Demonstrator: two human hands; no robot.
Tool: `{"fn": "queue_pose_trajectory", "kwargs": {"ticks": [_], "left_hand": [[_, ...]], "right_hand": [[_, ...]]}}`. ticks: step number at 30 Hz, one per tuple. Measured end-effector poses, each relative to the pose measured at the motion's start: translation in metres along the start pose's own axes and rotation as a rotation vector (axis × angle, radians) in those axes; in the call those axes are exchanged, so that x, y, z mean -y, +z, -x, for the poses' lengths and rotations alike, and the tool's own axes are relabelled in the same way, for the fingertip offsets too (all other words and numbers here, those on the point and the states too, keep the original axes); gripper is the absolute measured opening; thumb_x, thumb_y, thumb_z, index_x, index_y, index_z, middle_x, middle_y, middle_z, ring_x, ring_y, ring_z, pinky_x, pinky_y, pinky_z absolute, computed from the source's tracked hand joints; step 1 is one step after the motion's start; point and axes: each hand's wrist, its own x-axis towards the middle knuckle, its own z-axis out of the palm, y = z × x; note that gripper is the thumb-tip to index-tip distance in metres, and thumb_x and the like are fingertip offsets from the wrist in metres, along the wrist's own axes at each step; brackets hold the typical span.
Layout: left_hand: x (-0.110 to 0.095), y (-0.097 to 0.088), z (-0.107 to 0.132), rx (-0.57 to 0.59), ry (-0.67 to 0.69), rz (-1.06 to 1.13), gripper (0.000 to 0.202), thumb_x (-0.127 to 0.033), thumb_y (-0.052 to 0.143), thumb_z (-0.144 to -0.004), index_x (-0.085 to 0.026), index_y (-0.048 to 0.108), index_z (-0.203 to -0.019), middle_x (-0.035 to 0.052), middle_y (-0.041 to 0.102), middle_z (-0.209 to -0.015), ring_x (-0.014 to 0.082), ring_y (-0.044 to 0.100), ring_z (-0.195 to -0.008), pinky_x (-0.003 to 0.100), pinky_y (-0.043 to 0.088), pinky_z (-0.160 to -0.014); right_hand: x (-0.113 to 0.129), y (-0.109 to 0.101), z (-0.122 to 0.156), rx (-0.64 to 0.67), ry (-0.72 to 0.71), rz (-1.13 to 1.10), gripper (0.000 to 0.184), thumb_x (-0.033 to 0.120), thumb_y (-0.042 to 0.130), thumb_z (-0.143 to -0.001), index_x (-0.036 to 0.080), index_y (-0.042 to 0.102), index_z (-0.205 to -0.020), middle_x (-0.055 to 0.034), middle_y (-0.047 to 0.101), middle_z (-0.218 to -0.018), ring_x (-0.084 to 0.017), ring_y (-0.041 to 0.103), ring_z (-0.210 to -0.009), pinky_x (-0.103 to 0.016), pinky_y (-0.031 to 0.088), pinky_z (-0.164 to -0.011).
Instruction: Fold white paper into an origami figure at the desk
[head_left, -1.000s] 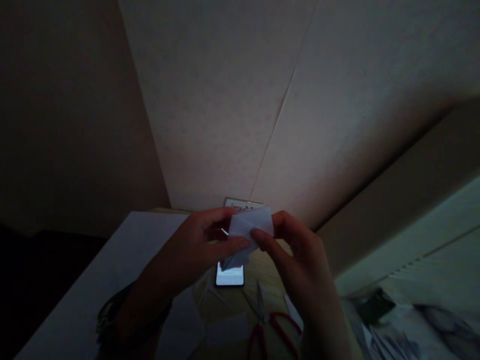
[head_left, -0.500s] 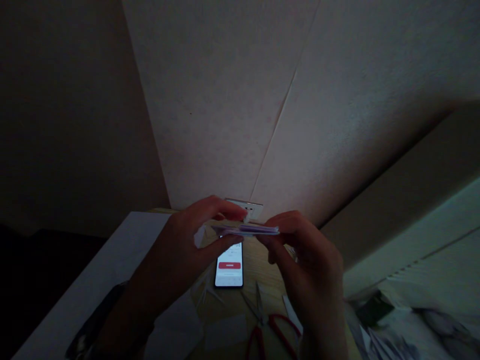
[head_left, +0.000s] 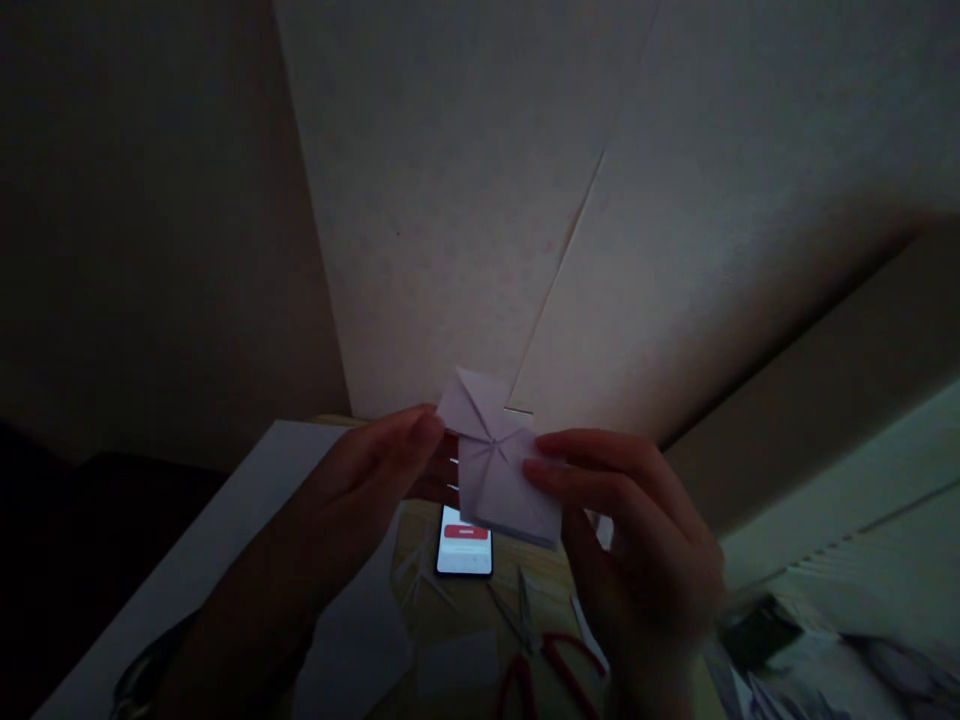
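Note:
The room is dim. I hold a folded piece of white paper (head_left: 496, 462) up in front of me, its creased face toward the camera. My left hand (head_left: 360, 500) pinches its left edge with thumb and fingertips. On the right side my right hand (head_left: 634, 535) grips the paper, thumb on the front and fingers behind. Below the paper a lit phone (head_left: 465, 545) lies flat on the wooden table (head_left: 420, 545).
Red-handled scissors (head_left: 536, 650) lie on the table near me, with paper scraps (head_left: 457, 660) around them. A large white sheet (head_left: 225, 540) covers the table's left side. A wall (head_left: 570, 200) with a socket rises just behind. Dark clutter lies at the right (head_left: 765, 620).
The paper was edge-on half a second ago; now it is turned up so its creased face shows. Both hands shifted slightly right and kept their hold.

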Motion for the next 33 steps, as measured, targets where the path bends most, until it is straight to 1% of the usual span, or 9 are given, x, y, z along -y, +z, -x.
{"fn": "queue_pose_trajectory", "kwargs": {"ticks": [2, 5, 9, 13, 16, 18, 25, 29, 33], "left_hand": [[-0.005, 0.004, 0.000, 0.022, 0.014, 0.049, 0.024, -0.045, 0.062, -0.081, -0.023, 0.070, -0.077, 0.0010, 0.076, -0.071, 0.0209, 0.072, -0.068, 0.030, 0.059, -0.063], [-0.004, 0.003, -0.002, -0.010, 0.028, 0.098, 0.012, -0.033, 0.071, -0.072, -0.021, 0.071, -0.073, -0.0011, 0.073, -0.061, 0.0199, 0.072, -0.067, 0.026, 0.057, -0.059], [0.001, -0.002, -0.004, -0.082, 0.055, 0.091, 0.012, -0.031, 0.075, -0.070, -0.020, 0.069, -0.068, -0.0017, 0.071, -0.057, 0.0194, 0.071, -0.062, 0.023, 0.053, -0.052], [0.000, -0.002, -0.006, -0.101, 0.057, 0.080, 0.009, -0.027, 0.074, -0.067, -0.020, 0.068, -0.068, -0.0031, 0.069, -0.054, 0.0172, 0.067, -0.054, 0.021, 0.049, -0.045], [0.001, -0.002, -0.008, -0.074, 0.043, 0.104, 0.005, -0.023, 0.072, -0.068, -0.020, 0.070, -0.070, -0.0037, 0.071, -0.056, 0.0149, 0.065, -0.051, 0.020, 0.047, -0.044], [0.003, -0.002, -0.010, -0.051, 0.048, 0.117, 0.005, -0.022, 0.073, -0.067, -0.020, 0.071, -0.072, -0.0041, 0.072, -0.057, 0.0144, 0.066, -0.051, 0.019, 0.048, -0.046], [0.006, 0.000, -0.011, -0.015, 0.023, 0.083, 0.008, -0.025, 0.073, -0.069, -0.020, 0.070, -0.075, -0.0027, 0.074, -0.060, 0.0167, 0.068, -0.053, 0.022, 0.051, -0.046], [0.004, 0.002, -0.010, -0.038, 0.005, 0.074, 0.011, -0.027, 0.073, -0.069, -0.020, 0.072, -0.077, -0.0014, 0.076, -0.063, 0.0188, 0.071, -0.057, 0.024, 0.054, -0.050], [0.006, 0.003, -0.009, -0.008, 0.006, 0.123, 0.013, -0.028, 0.075, -0.070, -0.019, 0.073, -0.080, -0.0019, 0.075, -0.061, 0.0177, 0.072, -0.058, 0.022, 0.055, -0.051]], "right_hand": [[0.001, 0.001, 0.000, 0.057, -0.023, -0.004, 0.020, 0.007, 0.060, -0.091, 0.024, 0.069, -0.096, 0.0014, 0.069, -0.106, -0.010, 0.067, -0.094, -0.018, 0.054, -0.078], [0.003, 0.004, -0.001, 0.141, -0.010, -0.042, 0.025, 0.006, 0.058, -0.090, 0.025, 0.068, -0.104, -0.0013, 0.068, -0.110, -0.013, 0.067, -0.100, -0.021, 0.055, -0.082], [0.002, 0.002, -0.001, 0.268, 0.005, -0.091, 0.029, 0.010, 0.056, -0.092, 0.024, 0.065, -0.115, -0.0062, 0.065, -0.120, -0.017, 0.065, -0.111, -0.028, 0.056, -0.091], [-0.002, -0.005, 0.000, 0.334, 0.064, -0.101, 0.031, 0.022, 0.063, -0.092, 0.026, 0.062, -0.123, -0.0061, 0.063, -0.125, -0.018, 0.064, -0.115, -0.028, 0.055, -0.094], [-0.005, -0.011, -0.001, 0.333, 0.093, -0.097, 0.031, 0.030, 0.069, -0.090, 0.028, 0.063, -0.120, -0.0040, 0.065, -0.123, -0.018, 0.064, -0.113, -0.027, 0.056, -0.092], [-0.005, -0.013, -0.001, 0.319, 0.094, -0.089, 0.028, 0.032, 0.068, -0.091, 0.028, 0.064, -0.118, -0.0033, 0.066, -0.121, -0.018, 0.065, -0.110, -0.026, 0.056, -0.090], [-0.004, -0.011, -0.002, 0.307, 0.045, -0.072, 0.015, 0.019, 0.061, -0.093, 0.025, 0.066, -0.107, -0.0021, 0.064, -0.113, -0.014, 0.065, -0.105, -0.024, 0.053, -0.090], [-0.001, -0.010, -0.003, 0.276, 0.030, -0.037, 0.013, 0.018, 0.061, -0.092, 0.024, 0.063, -0.103, -0.0026, 0.063, -0.110, -0.015, 0.064, -0.101, -0.025, 0.053, -0.086], [0.004, -0.010, -0.003, 0.212, 0.032, 0.023, 0.011, 0.018, 0.060, -0.091, 0.025, 0.062, -0.099, -0.0033, 0.061, -0.108, -0.017, 0.063, -0.100, -0.028, 0.052, -0.083]]}}
